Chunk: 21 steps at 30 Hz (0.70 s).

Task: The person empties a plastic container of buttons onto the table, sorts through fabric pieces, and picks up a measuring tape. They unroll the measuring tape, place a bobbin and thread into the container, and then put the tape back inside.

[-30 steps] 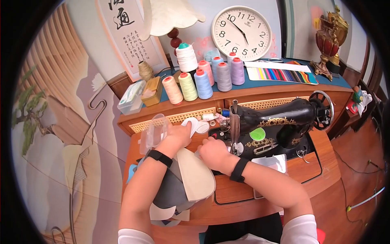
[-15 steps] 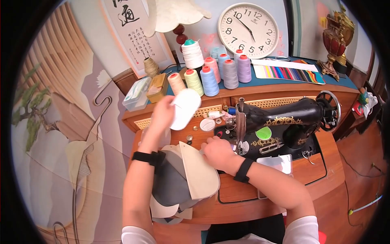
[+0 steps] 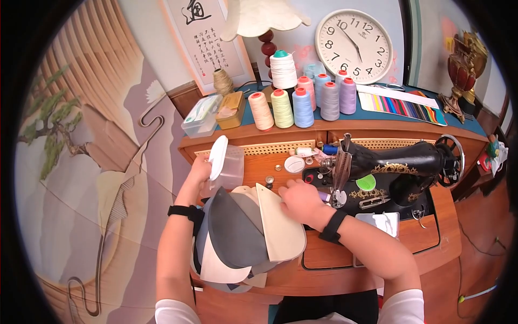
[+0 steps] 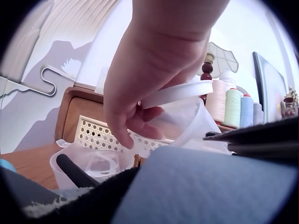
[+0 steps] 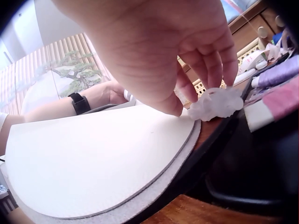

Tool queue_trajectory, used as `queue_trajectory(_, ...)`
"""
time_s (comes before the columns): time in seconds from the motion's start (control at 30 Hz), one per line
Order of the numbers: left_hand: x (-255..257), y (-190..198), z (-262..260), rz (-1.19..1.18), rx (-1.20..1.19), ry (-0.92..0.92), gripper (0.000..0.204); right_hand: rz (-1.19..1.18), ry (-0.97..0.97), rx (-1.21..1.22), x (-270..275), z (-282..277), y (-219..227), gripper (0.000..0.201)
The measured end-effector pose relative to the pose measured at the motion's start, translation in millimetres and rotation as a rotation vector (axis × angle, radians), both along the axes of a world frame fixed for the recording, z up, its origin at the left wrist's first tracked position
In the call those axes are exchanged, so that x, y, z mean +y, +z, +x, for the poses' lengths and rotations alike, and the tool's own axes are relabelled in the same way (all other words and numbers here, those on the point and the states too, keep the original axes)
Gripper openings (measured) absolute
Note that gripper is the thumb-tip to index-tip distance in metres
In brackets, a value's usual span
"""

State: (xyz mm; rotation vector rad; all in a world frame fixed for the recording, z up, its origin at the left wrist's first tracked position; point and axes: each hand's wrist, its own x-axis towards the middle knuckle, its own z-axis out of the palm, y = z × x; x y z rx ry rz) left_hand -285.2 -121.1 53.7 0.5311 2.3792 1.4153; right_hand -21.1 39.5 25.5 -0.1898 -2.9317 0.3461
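Note:
At the table's left side, my left hand [image 3: 200, 168] pinches a white oval lid-like piece [image 3: 218, 157] by its rim; it stands tilted on edge. A clear plastic box [image 3: 233, 170] is right beside it, and the left wrist view shows fingertips over its translucent walls. My right hand [image 3: 302, 198] is near the sewing machine, beside a cream fabric piece [image 3: 278, 229]. In the right wrist view, its thumb and fingers are round a lumpy translucent white piece [image 5: 217, 105]. Grey, blue and cream cut pieces [image 3: 229, 232] overlap between my forearms.
A black sewing machine [image 3: 396, 164] stands on the right. Several thread cones [image 3: 283, 108] and a yellow box [image 3: 230, 109] line the shelf behind. A white round piece [image 3: 294, 164] and small metal parts [image 3: 269, 180] lie mid-table. A shallow clear tray [image 3: 384, 221] is by the machine.
My left hand has lifted the white oval piece off the table, then brought it left and down beside the clear box, turning it on edge. My right hand has stayed beside the cream piece.

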Motion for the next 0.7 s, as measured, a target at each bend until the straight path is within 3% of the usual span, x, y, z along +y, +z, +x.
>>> queue_trajectory(0.03, -0.3, 3.6, -0.4, -0.032, -0.015, -0.076, 0.026, 0.001, 0.003, -0.003, 0.0, 0.6, 0.1, 0.019)
queue_trajectory(0.37, 4.6, 11.9, 4.5, 0.096, -0.155, -0.140, 0.027, 0.011, 0.010, 0.061, 1.7, 1.6, -6.2, 0.018)
queue_trajectory(0.6, -15.0, 20.8, 0.9, -0.002, -0.252, 0.026, 0.020, 0.018, 0.001, 0.074, 1.5, -0.8, -11.0, 0.018)
queue_trajectory(0.7, -16.1, 20.8, -3.7, 0.187, -0.402, 0.017, 0.018, 0.019, -0.004, 0.071, 1.3, 0.0, -11.3, 0.018)
